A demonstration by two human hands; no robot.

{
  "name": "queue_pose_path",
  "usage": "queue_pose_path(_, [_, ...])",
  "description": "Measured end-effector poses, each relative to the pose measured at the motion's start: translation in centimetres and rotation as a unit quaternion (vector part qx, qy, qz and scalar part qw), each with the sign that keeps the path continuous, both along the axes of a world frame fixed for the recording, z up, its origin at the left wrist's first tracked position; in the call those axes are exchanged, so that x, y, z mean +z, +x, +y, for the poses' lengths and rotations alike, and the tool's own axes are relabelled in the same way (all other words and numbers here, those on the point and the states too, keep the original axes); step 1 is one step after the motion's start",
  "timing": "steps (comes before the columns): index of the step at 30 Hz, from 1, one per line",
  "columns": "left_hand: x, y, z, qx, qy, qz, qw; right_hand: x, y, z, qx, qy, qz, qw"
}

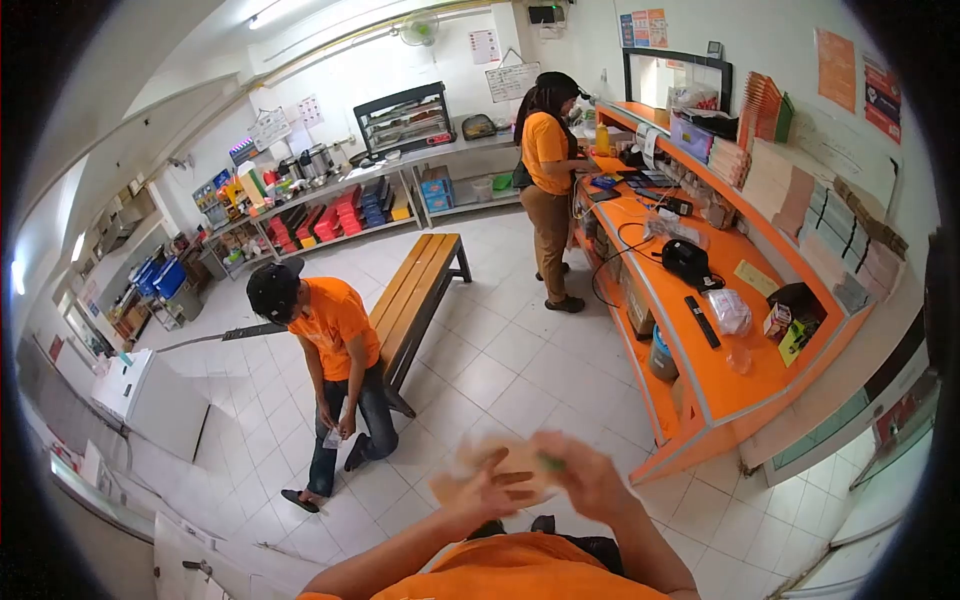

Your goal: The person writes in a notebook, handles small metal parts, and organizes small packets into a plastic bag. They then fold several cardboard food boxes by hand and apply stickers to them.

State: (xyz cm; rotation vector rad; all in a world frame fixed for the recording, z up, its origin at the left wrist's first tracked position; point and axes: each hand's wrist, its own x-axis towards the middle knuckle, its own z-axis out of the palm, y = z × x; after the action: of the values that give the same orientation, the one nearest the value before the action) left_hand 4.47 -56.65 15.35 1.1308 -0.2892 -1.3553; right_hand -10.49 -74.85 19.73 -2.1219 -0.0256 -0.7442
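In the head view, my left hand (490,495) is low in the middle with its fingers stretched apart, close against the near side of a tan, flat, paper-like item (518,458). The item is smeared by motion, so its exact kind is not clear. My right hand (592,482) is curled at the item's right edge and seems to grip it. A small green patch shows by the right fingers. Both hands are in front of my orange shirt, above the tiled floor.
An orange counter (640,270) runs along the right, with a black pouch (688,262) and plastic bags on it. One person (548,150) stands there. Another person (335,320) sits on a wooden bench (415,290), holding something small. A white chest (150,400) stands left.
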Motion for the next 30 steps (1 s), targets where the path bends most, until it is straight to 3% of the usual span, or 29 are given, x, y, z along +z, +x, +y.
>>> queue_pose_path(1, [1.6,1.1,-0.1,-0.065,-0.142,0.262,0.952,-0.5,0.0,0.7,0.002,-0.001,0.001,1.000])
queue_pose_path(2, [1.5,1.0,-0.3,-0.061,-0.146,0.262,0.952,-1.2,0.0,1.5,0.031,-0.035,-0.012,0.999])
queue_pose_path(4, [1.0,0.1,-1.5,0.145,-0.046,0.156,0.976,-2.4,0.1,3.1,0.070,-0.073,-0.024,0.995])
queue_pose_path(5, [0.8,-0.4,-2.0,0.246,0.007,0.100,0.964,-3.1,0.0,3.9,0.016,0.003,-0.029,0.999])
queue_pose_path(6, [0.3,-0.8,-2.2,0.252,0.004,0.102,0.962,-3.5,0.1,4.5,-0.040,0.078,-0.035,0.996])
queue_pose_path(8, [-0.9,-2.1,-2.0,0.253,-0.057,0.037,0.965,-3.8,0.3,4.9,-0.045,0.084,-0.038,0.995])
queue_pose_path(10, [-1.3,-2.5,-1.3,0.226,-0.065,-0.010,0.972,-4.5,0.4,5.0,-0.086,-0.012,0.055,0.995])
queue_pose_path(11, [-1.4,-2.6,-1.1,0.195,-0.076,-0.059,0.976,-4.7,0.3,4.9,-0.075,0.071,0.069,0.992])
queue_pose_path(12, [-1.0,-2.7,-1.1,0.165,-0.088,-0.107,0.976,-4.7,0.4,4.4,-0.076,0.071,0.070,0.992])
queue_pose_path(13, [1.8,-3.7,-1.5,0.216,-0.084,-0.027,0.972,-4.6,0.6,3.6,-0.043,0.025,0.026,0.998])
queue_pose_path(14, [0.2,-2.9,-1.3,0.217,-0.085,-0.028,0.972,-4.5,0.7,3.1,-0.010,-0.022,-0.019,1.000])
queue_pose_path(16, [-1.1,-0.9,-1.2,0.172,-0.179,0.122,0.961,-4.1,0.8,3.3,0.023,-0.055,-0.009,0.998])
queue_pose_path(17, [-1.8,-1.6,-1.0,0.218,-0.126,0.114,0.961,-4.2,0.9,3.9,-0.013,-0.056,0.007,0.998])
queue_pose_path(20, [-3.4,-2.3,-1.0,0.176,-0.121,0.089,0.973,-5.9,1.9,5.1,-0.088,-0.047,0.029,0.995])
queue_pose_path(22, [-1.9,-2.6,-1.1,0.208,-0.115,0.111,0.965,-7.0,2.4,5.7,-0.152,-0.075,0.085,0.982])
queue_pose_path(24, [-1.8,-2.6,-1.4,0.178,-0.087,-0.160,0.967,-6.8,2.7,6.4,-0.150,-0.098,0.088,0.980])
queue_pose_path(26, [-2.2,-1.7,-1.1,0.210,-0.081,-0.144,0.964,-6.4,2.5,6.4,-0.154,-0.116,0.088,0.977])
queue_pose_path(28, [-2.4,-0.3,-0.2,0.275,-0.066,-0.109,0.953,-6.0,1.7,5.2,-0.029,0.003,0.071,0.997])
queue_pose_path(30, [-1.8,1.9,2.0,0.212,-0.048,-0.116,0.969,-7.1,1.3,4.0,-0.059,0.045,0.037,0.997])
